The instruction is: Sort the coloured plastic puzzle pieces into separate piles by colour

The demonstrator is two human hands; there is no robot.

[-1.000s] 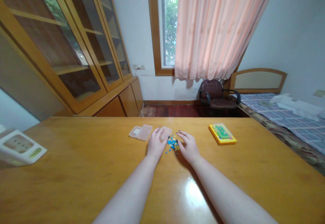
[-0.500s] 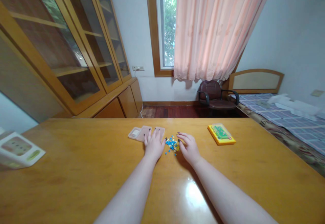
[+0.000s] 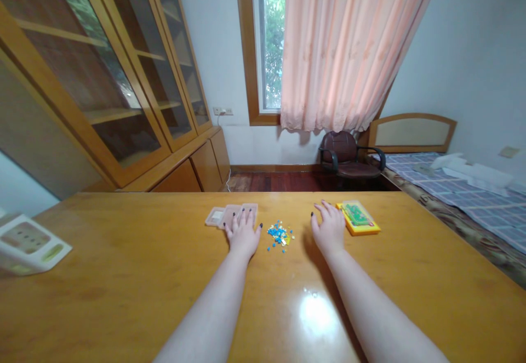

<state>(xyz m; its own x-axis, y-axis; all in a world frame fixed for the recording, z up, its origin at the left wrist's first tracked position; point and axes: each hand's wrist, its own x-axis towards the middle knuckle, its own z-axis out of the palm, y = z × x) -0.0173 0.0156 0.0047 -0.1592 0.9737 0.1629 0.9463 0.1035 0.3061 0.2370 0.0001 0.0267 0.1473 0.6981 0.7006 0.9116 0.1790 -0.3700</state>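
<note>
My left hand [image 3: 243, 238] rests with fingers spread, its fingertips over the near edge of some flat, pale pink translucent trays [image 3: 230, 215]. To its right lies a loose pile of tiny blue, white and yellow pieces [image 3: 279, 233], too small to name exactly. My right hand [image 3: 329, 228] is apart from the pile, fingers loosely stretched and holding nothing that I can see. Just right of it sits a flat yellow box [image 3: 365, 226] with a clear-cased packet of green pieces [image 3: 356, 213] on top.
The wooden table [image 3: 135, 275] has a white plastic container [image 3: 35, 245] at its left. Beyond the far edge stand a glass-door cabinet [image 3: 193, 132] and a brown armchair [image 3: 349, 154]. A bed [image 3: 444, 174] is along the right.
My right hand has moved right, away from the small pieces and toward the yellow box. My left hand has shifted slightly left, and the pink trays have slid a little left with it.
</note>
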